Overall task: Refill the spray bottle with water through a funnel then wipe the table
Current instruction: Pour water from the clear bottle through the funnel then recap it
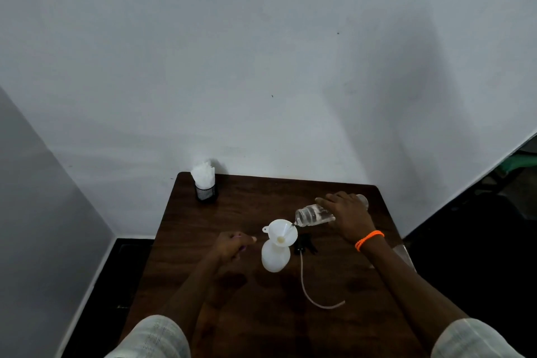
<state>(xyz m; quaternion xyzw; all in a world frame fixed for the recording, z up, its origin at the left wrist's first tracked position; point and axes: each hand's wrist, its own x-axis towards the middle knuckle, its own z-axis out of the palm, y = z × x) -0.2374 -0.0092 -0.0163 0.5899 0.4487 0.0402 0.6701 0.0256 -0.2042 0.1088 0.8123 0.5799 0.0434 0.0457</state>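
- Right hand (347, 216): fingers curled round a clear bottle (315, 214), tipped nearly flat, its mouth beyond the fingertips and just over the funnel (282, 232) rim; a thin stream ran into the funnel.
- Funnel sat upright in the neck of the white spray bottle (275, 257), which stood on the bench (203, 229), between the two hands.
- Left hand (232, 244): fingers curled in, pinching something small and purple; fingertips just beside the spray bottle, not touching.
- Black spray head (305, 244) with its tube (308, 288) lay on the bench, below the right fingers.
- Mesh cup (206, 192) of white tissues stood well beyond the left fingers.
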